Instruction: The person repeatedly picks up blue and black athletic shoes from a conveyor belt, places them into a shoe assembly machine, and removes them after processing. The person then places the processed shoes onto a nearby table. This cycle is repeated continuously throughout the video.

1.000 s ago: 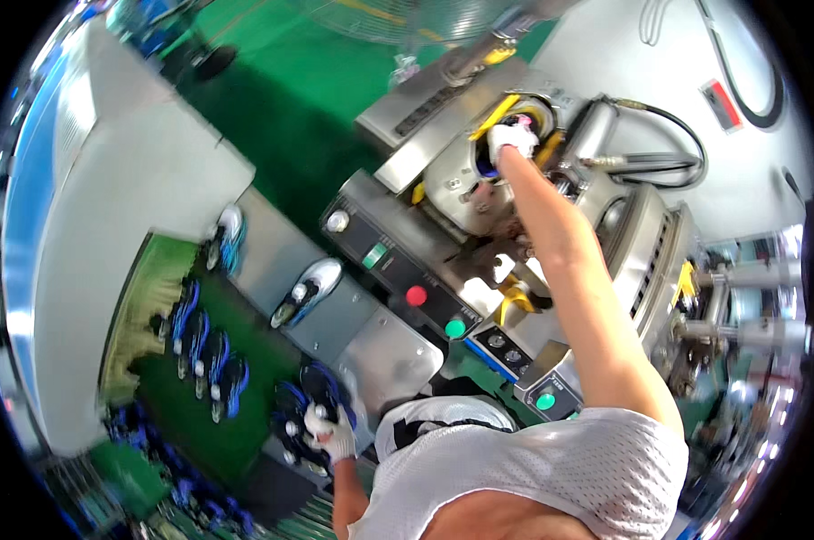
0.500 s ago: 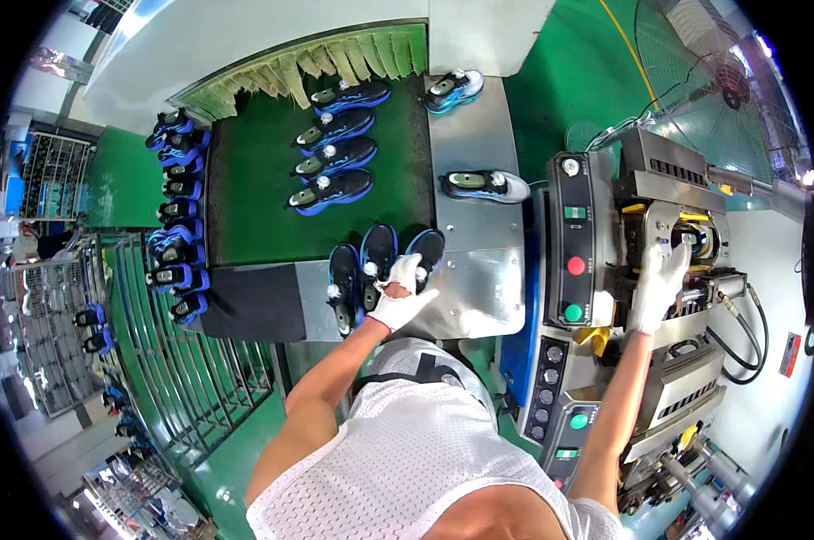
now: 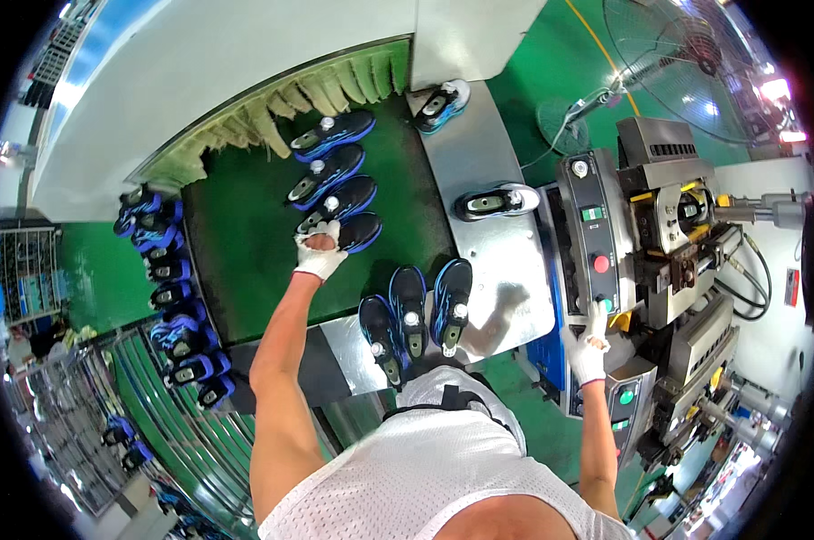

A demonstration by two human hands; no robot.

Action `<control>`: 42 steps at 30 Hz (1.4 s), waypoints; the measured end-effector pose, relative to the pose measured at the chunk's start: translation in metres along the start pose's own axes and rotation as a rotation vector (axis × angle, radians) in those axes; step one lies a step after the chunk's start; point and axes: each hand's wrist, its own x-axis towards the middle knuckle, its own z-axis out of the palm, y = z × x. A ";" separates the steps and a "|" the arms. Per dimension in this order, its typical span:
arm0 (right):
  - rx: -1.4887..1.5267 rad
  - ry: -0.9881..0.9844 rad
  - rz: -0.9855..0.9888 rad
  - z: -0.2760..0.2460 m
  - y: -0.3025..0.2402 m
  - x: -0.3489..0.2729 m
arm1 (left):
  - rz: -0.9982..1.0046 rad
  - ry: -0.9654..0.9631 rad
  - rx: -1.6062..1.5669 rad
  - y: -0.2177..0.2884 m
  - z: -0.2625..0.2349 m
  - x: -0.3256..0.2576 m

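shoe (image 3: 353,232) gripped, left hand (image 3: 319,256) outstretched

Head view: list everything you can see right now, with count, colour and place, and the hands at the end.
Dark green conveyor belt: one, centre left, running out from under a pale hood.
Black-and-blue shoes on the belt: four, in a column; the nearest one is under the left hand.
Black-and-blue shoes at the near metal edge: three, side by side.
Shoes with white soles on the grey metal table: two, one at the far end, one mid-table.
Grey metal table: one, right of the belt.
Blue shoes on a rack: a long row, far left, too many to count.
Grey press machine with red and green buttons: one, right.
Floor fan: one, top right.
Left hand: white glove, on a belt shoe.
Right hand: white glove, at the machine's control panel.
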 end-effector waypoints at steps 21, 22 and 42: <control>2.235 -0.252 0.116 0.010 -0.080 -0.052 | 0.543 -0.594 -1.613 0.416 -0.175 -0.075; 2.287 -0.181 0.097 0.003 -0.063 -0.066 | 0.680 -0.646 -1.638 0.452 -0.179 -0.092; 1.923 1.259 0.914 -0.036 0.086 -0.282 | 0.999 -0.274 -0.353 0.947 0.075 -0.115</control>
